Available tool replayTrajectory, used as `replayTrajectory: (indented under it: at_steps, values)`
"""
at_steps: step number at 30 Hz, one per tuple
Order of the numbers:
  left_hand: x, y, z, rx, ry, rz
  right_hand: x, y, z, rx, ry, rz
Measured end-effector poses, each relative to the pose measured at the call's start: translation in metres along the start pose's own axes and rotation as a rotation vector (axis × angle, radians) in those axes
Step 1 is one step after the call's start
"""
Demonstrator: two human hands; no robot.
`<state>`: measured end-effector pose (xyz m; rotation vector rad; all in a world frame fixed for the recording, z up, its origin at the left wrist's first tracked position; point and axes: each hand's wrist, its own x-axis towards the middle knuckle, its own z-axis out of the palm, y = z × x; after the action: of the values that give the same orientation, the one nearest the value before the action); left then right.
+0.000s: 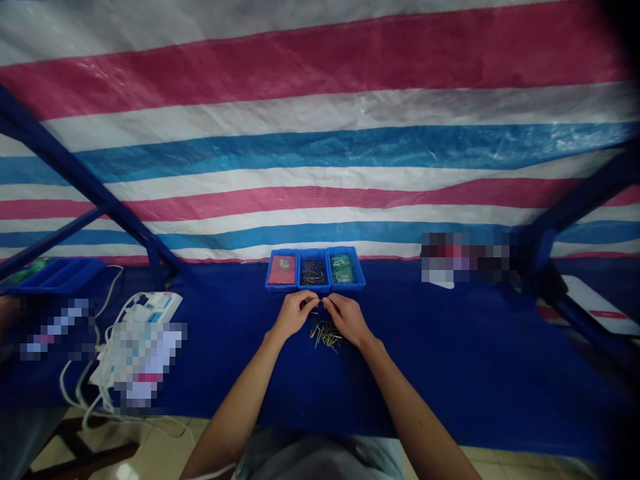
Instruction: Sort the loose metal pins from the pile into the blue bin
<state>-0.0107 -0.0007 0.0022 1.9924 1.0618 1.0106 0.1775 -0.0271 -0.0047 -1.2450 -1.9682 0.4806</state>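
Observation:
My left hand (294, 313) and my right hand (347, 317) meet in front of the bins, fingertips pinched close to each other. Something tiny and pale seems to sit between the fingertips, too small to name. Just below them, a loose pile of thin metal pin-like pieces (326, 335) lies on the blue table, partly beside my right hand. Behind my hands stand three joined blue bins. A red item fills the left bin (281, 287), more thin metal pieces (313, 272) are in the middle one, and clear-and-green small pieces (343, 269) are in the right one.
A white power strip (165, 307) with tangled white cables lies left on the blue table (450, 373). Farther left is a blue tray (65, 277), near another person's hand (7, 313). Blue metal bars (120, 217) slope at both sides, and a striped tarp (320, 147) hangs behind.

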Motion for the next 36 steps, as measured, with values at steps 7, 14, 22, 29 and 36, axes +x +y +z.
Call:
replayTrajectory:
  at_steps: [7, 14, 22, 29, 36]
  values:
    - [0.0006, 0.0026, -0.0016, -0.001, -0.024, -0.021, 0.0007, -0.0001, 0.0004, 0.071, 0.033, -0.039]
    - [-0.0001, 0.0044, -0.0002, -0.002, 0.001, -0.026, 0.0004, 0.0007, 0.0011, 0.072, 0.043, -0.041]
    - [-0.0001, 0.0069, -0.0014, -0.006, 0.004, -0.03, -0.0001, -0.0001, 0.0005, 0.069, 0.026, -0.036]
    - [0.0, 0.0077, -0.0017, -0.022, -0.001, -0.04, 0.0003, 0.0011, 0.0011, 0.059, 0.029, -0.039]
    - [0.0004, 0.005, -0.0005, -0.008, -0.007, -0.043, -0.0002, 0.0014, 0.0018, 0.06, 0.044, -0.034]
